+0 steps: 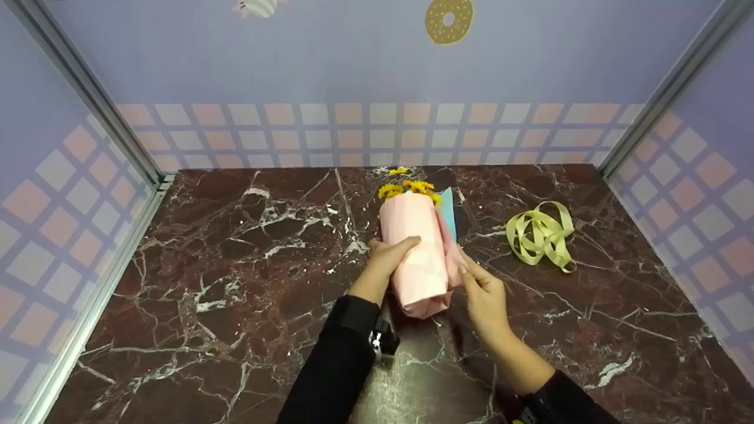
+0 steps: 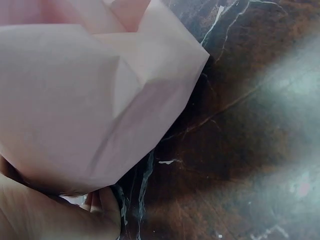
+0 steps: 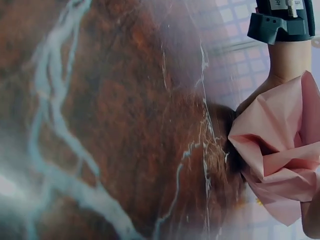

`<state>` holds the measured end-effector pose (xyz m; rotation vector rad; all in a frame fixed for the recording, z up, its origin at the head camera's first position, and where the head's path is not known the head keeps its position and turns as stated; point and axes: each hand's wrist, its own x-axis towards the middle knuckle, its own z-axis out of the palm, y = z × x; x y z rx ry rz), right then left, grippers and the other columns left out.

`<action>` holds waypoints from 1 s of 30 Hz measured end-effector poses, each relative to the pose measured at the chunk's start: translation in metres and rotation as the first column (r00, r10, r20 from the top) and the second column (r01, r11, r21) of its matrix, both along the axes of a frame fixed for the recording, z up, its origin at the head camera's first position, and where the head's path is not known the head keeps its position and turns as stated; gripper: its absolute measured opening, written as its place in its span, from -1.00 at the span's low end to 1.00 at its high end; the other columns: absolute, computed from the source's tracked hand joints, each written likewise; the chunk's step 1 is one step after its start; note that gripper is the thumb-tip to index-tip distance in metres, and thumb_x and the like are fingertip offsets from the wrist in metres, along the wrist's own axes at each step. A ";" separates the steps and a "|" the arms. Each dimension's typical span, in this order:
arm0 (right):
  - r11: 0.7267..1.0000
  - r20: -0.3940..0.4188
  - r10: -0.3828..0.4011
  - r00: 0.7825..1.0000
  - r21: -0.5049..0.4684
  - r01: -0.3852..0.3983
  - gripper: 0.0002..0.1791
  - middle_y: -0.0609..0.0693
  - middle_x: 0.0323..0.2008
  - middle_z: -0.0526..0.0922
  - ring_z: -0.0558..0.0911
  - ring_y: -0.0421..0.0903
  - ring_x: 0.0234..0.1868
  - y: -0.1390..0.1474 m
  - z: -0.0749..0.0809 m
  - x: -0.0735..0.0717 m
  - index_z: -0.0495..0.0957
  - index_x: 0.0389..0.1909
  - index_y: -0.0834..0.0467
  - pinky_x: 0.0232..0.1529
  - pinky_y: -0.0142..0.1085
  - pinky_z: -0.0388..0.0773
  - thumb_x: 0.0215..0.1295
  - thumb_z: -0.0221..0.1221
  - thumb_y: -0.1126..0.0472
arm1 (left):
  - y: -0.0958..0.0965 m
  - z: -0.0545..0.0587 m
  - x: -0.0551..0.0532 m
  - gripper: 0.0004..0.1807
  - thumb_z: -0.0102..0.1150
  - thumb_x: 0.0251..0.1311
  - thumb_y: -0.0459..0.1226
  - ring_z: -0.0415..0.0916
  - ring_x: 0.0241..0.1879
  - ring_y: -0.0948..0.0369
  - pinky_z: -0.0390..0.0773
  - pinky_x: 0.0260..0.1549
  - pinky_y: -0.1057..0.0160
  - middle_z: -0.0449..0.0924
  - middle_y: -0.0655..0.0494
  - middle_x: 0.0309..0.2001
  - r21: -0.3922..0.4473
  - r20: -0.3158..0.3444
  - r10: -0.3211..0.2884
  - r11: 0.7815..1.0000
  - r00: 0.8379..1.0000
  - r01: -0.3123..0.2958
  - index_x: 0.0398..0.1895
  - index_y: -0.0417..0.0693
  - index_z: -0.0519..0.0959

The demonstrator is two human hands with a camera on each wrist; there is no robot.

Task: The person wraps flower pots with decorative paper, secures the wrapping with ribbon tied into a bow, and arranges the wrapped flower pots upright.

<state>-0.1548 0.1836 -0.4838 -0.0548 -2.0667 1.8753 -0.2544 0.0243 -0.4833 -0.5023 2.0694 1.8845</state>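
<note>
Paper wrap (image 1: pixel 415 259) sits midway between the left and right edges of the desk (image 1: pixel 235 341). The left hand (image 1: pixel 386 262) grasps its side, thumb across the front; the right hand (image 1: pixel 486 294) pinches the loose flap (image 1: pixel 453 265) in its fingers. A slack left hold could let the roll spring open; a hard tug could tear it. The pink tube looks smooth, its bottom creased. Ruffled yellow flowers (image 1: pixel 418 186) poke out beside a flat blue sheet (image 1: pixel 449 212); glossy ribbon (image 1: pixel 548 238) loops towards the far right corner.

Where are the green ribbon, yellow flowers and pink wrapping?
Green ribbon (image 1: pixel 549 240), head view: strands amid its loops.
Yellow flowers (image 1: pixel 419 186), head view: petals of the central blooms.
Pink wrapping (image 1: pixel 419 263), head view: upper side, near its middle.
</note>
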 end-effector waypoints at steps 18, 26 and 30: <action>0.847 -0.035 0.271 0.962 0.483 -0.221 -0.69 0.04 0.25 0.47 0.48 0.02 0.20 -0.018 0.019 -0.012 0.56 0.11 0.31 0.24 -0.08 0.37 0.41 0.10 0.31 | 0.003 -0.003 -0.001 0.08 0.42 -0.08 -0.07 0.31 0.22 -0.09 0.32 0.24 0.13 0.26 -0.32 0.27 0.064 -0.042 0.069 0.996 0.997 -0.067 0.42 -0.27 0.00; 0.842 -0.005 0.339 0.941 0.448 -0.301 -0.76 0.03 0.27 0.48 0.40 0.02 0.29 -0.015 0.021 -0.018 0.67 -0.06 0.29 0.31 -0.06 0.27 0.41 0.12 0.27 | 0.005 -0.003 -0.002 0.11 0.42 -0.11 -0.09 0.26 0.26 -0.09 0.31 0.26 0.13 0.21 -0.33 0.31 0.106 -0.040 0.085 0.991 0.996 -0.080 0.44 -0.26 -0.03; 0.843 0.009 0.382 0.924 0.407 -0.352 -0.76 0.07 0.32 0.41 0.32 0.07 0.36 -0.016 0.020 -0.022 0.67 -0.07 0.29 0.37 -0.04 0.16 0.41 0.12 0.25 | 0.004 -0.002 -0.001 0.11 0.40 -0.08 -0.09 0.24 0.28 -0.10 0.29 0.27 0.12 0.18 -0.33 0.33 0.106 -0.053 0.076 0.992 0.996 -0.070 0.46 -0.26 -0.04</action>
